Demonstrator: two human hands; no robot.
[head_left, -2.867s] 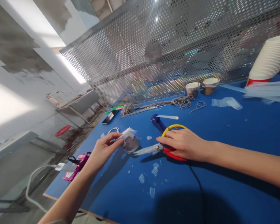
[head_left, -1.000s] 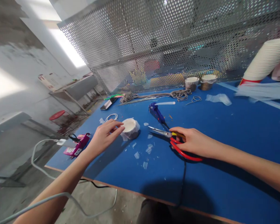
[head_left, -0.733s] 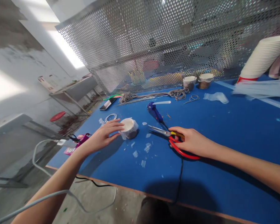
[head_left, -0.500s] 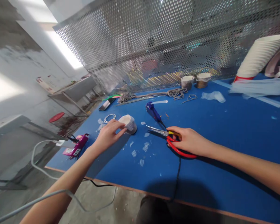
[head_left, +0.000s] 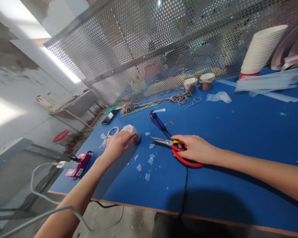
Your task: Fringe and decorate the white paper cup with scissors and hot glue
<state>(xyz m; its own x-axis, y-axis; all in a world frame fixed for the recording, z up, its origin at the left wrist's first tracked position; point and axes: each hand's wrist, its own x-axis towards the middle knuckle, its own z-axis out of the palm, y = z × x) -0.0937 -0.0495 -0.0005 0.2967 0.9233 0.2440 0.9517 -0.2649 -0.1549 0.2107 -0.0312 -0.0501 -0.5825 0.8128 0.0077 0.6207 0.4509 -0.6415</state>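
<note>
My left hand is closed round a small white cup wrapped in grey material, which lies tipped on its side on the blue table. My right hand rests on the red and yellow handles of a pair of scissors, fingers curled over them; the blades point left and lie flat on the table. A blue glue gun lies just beyond the scissors.
Small white scraps litter the table near the hands. Grey cord bundles, two small cups, a phone and a white ring lie farther back. Stacked white cups stand far right before a perforated metal screen.
The cup stood upright with its white rim up; my left hand has tipped it over away from me. My right hand has stayed on the scissors.
</note>
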